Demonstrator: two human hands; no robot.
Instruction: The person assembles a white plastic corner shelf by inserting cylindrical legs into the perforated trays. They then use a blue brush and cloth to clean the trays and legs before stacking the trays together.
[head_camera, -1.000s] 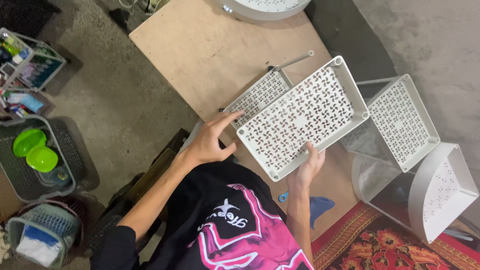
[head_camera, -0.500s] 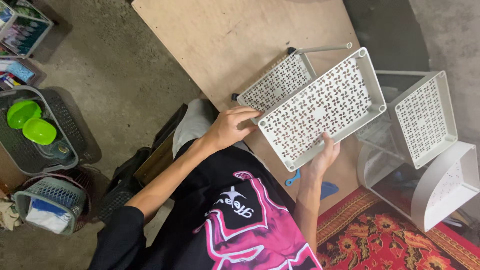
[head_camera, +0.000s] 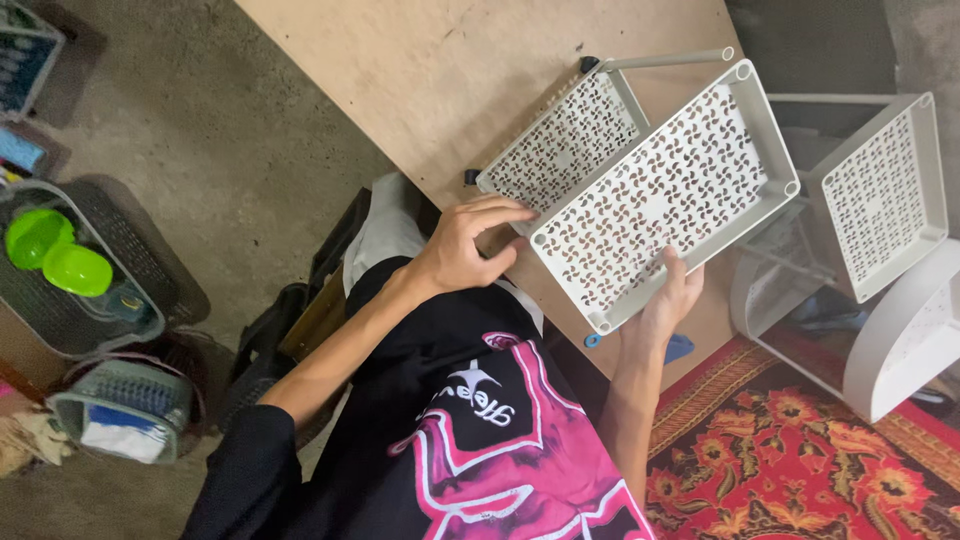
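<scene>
The left hand (head_camera: 462, 248) is gripping the near corner of a white perforated tray (head_camera: 665, 190), its fingers (head_camera: 500, 212) curling over the rim, while the right hand (head_camera: 668, 298) is grasping the tray's long near edge from below, thumb lying on the patterned face. The tray is tilting above a wooden board (head_camera: 430, 70), just beyond the fingertips. A second, smaller tray (head_camera: 565, 142) is lying flat on the board right behind the left fingers, with a thin pole (head_camera: 665, 60) jutting from its far corner. Well to the right of the right hand, an assembled white rack (head_camera: 880, 190) is standing. Judging from this, one tray seems placed with a post fitted, and the held tray looks not yet joined to it.
</scene>
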